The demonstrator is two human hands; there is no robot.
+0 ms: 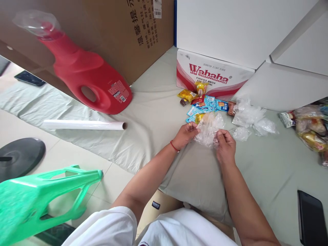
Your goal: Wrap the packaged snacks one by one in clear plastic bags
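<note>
I hold clear plastic point(210, 131) two-handed.
Left hand point(186, 136) and right hand point(226, 146) pinch its sides; snack packets point(205, 106) at twelve o'clock.

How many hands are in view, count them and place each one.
2. The left hand pinches the left side of the crumpled clear plastic; the right hand pinches its right side. No other hands show.

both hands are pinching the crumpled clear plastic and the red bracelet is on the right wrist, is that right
The wrist is wrong: the head view shows the red bracelet on the left wrist, not the right. The rest stands: the left hand and right hand are both pinching the crumpled clear plastic.
</note>
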